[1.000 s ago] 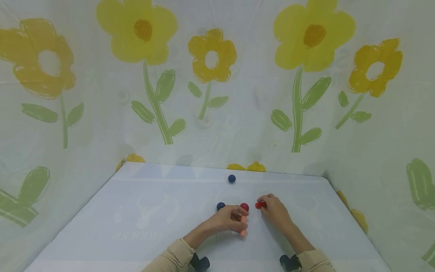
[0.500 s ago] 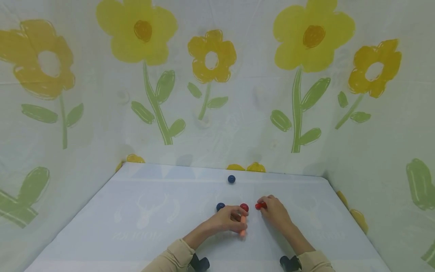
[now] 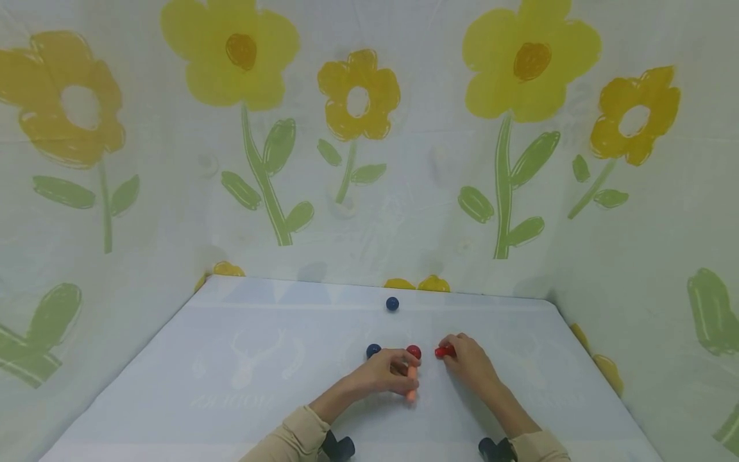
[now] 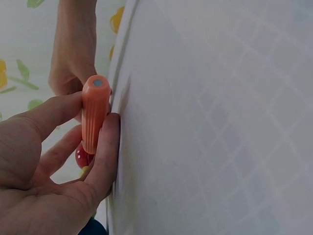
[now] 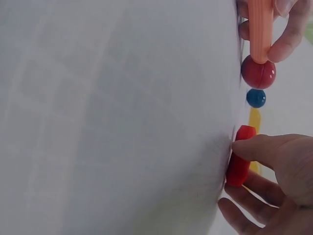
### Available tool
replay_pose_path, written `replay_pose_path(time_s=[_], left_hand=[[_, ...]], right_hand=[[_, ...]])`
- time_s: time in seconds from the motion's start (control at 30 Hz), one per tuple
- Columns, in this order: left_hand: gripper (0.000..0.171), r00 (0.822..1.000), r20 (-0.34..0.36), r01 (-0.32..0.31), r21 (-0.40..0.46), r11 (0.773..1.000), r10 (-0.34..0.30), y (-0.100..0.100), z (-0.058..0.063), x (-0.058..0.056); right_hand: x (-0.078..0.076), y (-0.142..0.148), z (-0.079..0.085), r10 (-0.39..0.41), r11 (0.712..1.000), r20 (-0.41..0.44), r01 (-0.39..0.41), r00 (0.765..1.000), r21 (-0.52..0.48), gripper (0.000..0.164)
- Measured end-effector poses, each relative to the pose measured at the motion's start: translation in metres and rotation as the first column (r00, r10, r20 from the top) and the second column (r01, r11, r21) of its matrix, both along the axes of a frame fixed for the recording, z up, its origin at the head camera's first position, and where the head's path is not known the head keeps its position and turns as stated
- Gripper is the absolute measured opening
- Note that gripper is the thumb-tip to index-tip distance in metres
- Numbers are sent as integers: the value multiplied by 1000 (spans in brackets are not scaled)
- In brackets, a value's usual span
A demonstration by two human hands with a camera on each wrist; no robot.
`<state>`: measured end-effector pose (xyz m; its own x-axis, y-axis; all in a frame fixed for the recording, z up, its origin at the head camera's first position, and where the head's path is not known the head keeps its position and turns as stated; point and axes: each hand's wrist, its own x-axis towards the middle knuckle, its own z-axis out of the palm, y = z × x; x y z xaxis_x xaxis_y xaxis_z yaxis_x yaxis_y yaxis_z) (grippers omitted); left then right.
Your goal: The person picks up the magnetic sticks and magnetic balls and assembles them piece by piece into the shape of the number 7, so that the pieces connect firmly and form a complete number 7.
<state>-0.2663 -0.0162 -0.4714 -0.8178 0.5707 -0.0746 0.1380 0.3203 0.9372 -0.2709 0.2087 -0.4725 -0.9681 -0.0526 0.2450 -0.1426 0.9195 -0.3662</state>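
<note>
Hand (L) (image 3: 383, 373) pinches orange rod (image 4: 94, 120), R hand (image 3: 470, 361) w/ red rod (image 5: 238, 169).

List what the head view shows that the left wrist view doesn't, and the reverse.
Head only: the red stick, the far blue ball and the sleeves.

Left wrist only: the grey dot on the end of the orange stick.

Both: the left hand holding that stick, the right hand, the red ball, the table and seemingly the nearer blue ball.
</note>
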Motion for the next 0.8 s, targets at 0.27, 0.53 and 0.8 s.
replay_pose_path(time_s=[0.27,0.53,0.8], left_hand=[[32,1000,-15,4,-7,1000,-4,-1,-1,-1],[32,1000,-16,11,-1,1000,-11,0,-1,-1],[32,1000,-10,-5,-9,1000,5,1,-2,0]], right_hand=[[7,0,2,7,1000,-5,-7,1000,-7,24],[13,-1,6,-22,1000,29,22,999,-2,25],[20,-1,10,-26,998,85,31,996,-53,23]])
